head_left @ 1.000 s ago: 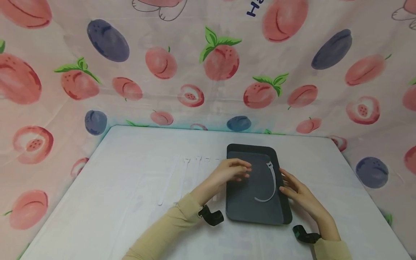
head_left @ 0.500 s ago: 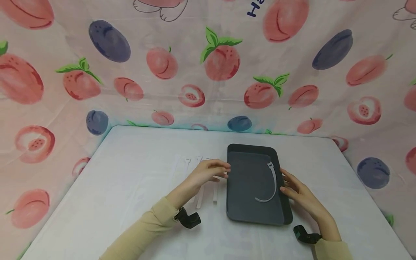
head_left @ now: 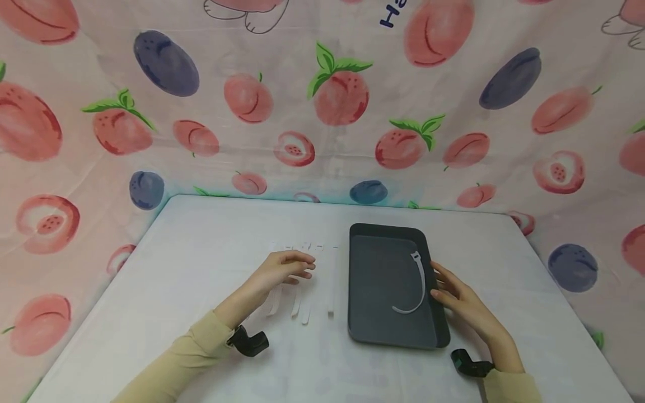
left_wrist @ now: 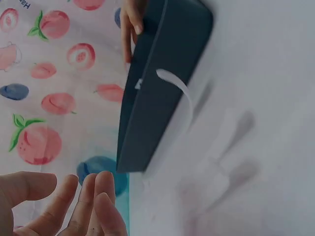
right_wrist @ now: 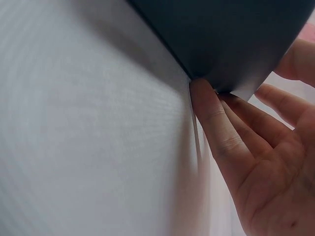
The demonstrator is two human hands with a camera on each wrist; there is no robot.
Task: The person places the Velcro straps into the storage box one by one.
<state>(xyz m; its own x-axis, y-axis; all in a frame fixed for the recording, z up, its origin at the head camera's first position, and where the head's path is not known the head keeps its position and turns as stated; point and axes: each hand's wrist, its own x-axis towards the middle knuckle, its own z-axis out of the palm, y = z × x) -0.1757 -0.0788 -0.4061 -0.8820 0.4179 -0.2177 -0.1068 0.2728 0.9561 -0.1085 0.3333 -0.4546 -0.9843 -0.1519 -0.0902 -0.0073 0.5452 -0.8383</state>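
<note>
Item one: a white strap [head_left: 422,276], lying bent in a hook inside the dark tray [head_left: 375,294], its slotted head toward the far right and its tail swept back toward the middle. It appears to be thin plastic, so I judge it light, springy and smooth, hard to break but apt to slide or flick. The slotted head is the sensible place to pinch it.

More straps [head_left: 331,308] lie in a row on the tabletop [head_left: 227,235], left of the tray. These would be awkward to pick up where flat; a raised end is the better purchase. The tray looks stiff and fairly light, best taken by its walls.

The left hand [head_left: 277,270] is above the row, grip loose, fingers apart and holding nothing. The right hand [head_left: 463,296] has its fingers and thumb spread against the tray's right wall, steadying it by my judgement; its grip is not closed round anything.

Between views: the left wrist view alone makes plain that a strap tail [left_wrist: 173,79] curls up off the surface and casts a shadow. The right wrist view alone shows a fingertip low at the tray's base. Only the head view gives the hooked strap's full curve.
</note>
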